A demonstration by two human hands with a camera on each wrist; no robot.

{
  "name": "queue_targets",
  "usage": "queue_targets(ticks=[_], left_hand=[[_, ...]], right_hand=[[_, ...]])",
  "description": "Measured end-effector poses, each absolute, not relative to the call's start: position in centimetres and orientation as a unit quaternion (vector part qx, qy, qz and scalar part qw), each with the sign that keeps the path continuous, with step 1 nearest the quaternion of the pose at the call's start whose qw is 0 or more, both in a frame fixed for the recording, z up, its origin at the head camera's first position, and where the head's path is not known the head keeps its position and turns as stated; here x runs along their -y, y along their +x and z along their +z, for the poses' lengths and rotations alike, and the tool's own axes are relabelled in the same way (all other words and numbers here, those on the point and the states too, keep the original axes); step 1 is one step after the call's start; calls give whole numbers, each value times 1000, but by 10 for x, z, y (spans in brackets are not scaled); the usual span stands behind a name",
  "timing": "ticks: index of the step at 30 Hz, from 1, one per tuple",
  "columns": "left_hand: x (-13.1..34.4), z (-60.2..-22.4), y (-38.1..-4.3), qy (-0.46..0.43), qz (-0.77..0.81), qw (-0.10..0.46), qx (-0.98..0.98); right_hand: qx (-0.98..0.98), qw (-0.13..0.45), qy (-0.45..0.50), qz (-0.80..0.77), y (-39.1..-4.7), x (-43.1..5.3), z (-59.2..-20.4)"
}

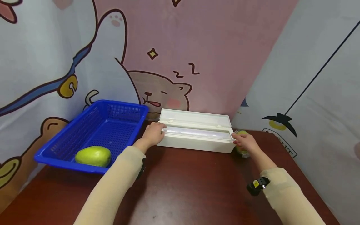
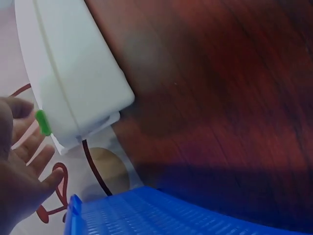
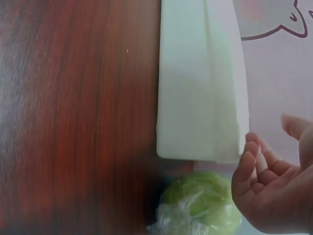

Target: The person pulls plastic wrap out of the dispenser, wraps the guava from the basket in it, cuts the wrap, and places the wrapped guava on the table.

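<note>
While open, box (image 1: 194, 143) around roll (image 1: 197, 133)

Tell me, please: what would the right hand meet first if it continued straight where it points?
Probably the right end of the white box. The right hand is very close to it; the views leave unclear whether they touch.

Fingers (image 1: 161, 126) at white box (image 1: 194, 144), fruit (image 1: 93, 156) in basket (image 1: 119, 128)
</note>
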State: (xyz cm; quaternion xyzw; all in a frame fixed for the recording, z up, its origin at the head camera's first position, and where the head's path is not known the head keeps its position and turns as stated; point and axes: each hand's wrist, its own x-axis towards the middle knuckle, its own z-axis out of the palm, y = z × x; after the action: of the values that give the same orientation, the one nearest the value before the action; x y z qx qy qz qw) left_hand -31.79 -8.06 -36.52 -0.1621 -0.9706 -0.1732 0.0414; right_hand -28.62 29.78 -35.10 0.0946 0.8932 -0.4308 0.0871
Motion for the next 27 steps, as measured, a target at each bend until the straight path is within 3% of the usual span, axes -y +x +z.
queue_targets(ticks=[27], left_hand=[[83,-366,-320,-166,-109,61,978]], right_hand=[[-929,55,130,-343,-307,-274,-357]])
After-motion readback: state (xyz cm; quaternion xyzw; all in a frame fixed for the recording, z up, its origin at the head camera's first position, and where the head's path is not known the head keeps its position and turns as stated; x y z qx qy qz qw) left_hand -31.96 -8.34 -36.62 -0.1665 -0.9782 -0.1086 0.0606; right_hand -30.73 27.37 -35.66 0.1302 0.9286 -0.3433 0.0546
